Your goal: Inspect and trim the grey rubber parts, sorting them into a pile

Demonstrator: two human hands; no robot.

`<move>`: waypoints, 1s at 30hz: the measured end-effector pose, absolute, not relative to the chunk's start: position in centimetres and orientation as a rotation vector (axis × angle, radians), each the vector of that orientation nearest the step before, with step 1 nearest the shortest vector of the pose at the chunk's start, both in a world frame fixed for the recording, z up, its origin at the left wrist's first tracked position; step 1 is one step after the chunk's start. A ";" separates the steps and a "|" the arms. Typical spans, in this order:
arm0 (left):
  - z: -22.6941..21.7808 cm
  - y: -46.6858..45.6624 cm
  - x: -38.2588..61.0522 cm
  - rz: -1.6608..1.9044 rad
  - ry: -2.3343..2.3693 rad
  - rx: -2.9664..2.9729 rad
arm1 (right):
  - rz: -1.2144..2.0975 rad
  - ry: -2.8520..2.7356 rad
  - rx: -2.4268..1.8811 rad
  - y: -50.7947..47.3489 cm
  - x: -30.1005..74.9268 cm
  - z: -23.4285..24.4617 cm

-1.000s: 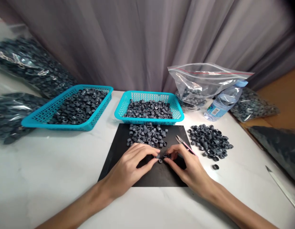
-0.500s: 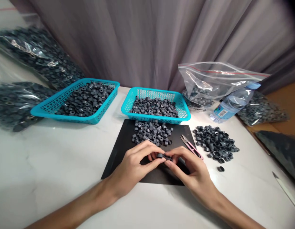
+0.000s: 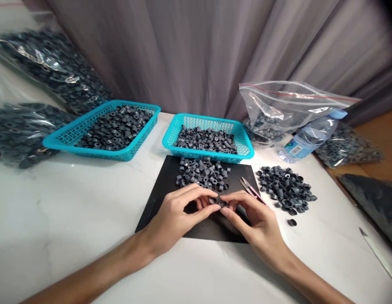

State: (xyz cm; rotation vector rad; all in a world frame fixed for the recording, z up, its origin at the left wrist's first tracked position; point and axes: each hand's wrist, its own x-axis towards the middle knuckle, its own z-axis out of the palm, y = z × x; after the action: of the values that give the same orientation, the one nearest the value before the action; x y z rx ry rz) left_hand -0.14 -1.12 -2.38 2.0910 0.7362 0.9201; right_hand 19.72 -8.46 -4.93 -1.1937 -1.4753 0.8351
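Observation:
My left hand (image 3: 179, 213) pinches a small dark grey plastic cap (image 3: 212, 200) between thumb and fingers. A second round cap (image 3: 223, 204) of the same grey is gripped by my right hand (image 3: 257, 219). Both caps have their hollow openings turned up toward me, and they sit side by side, seemingly touching. The hands hover over the front part of a black mat (image 3: 164, 202). Just beyond my fingers, a heap of grey ring-like pieces (image 3: 202, 173) lies on the mat. Pink-handled thread snips (image 3: 251, 188) rest near my right hand, their handles partly hidden by it.
Two blue baskets (image 3: 88, 153) (image 3: 208, 154) of grey pieces stand behind. Right of the mat lie a pile of hollow caps (image 3: 286, 188) and one loose cap (image 3: 292, 222). A water bottle (image 3: 309, 139), a zip bag (image 3: 265, 122), a pointed blade (image 3: 376, 253) and filled bags (image 3: 56, 67) surround them.
The left-hand cap has turned from showing its side wall to showing its hollow opening. The right-hand cap's opening now shows more fully. Both hands stay almost in place.

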 end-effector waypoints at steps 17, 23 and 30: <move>-2.4 -0.8 -0.1 0.771 0.718 1.960 | 0.856 -1.495 -1.138 -8.1 19.3 -4.8; -2.4 -1.0 -0.3 0.752 0.684 1.944 | 0.854 -1.506 -1.112 -8.4 19.1 -5.0; -2.3 -1.2 -0.2 0.667 0.657 1.879 | 0.811 -1.570 -1.149 -8.7 19.4 -5.1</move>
State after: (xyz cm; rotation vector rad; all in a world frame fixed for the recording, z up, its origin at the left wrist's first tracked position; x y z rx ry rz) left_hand -0.16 -1.18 -2.35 1.8786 0.6569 0.6666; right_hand 19.38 -8.69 -5.13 -1.1488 -1.5702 0.8106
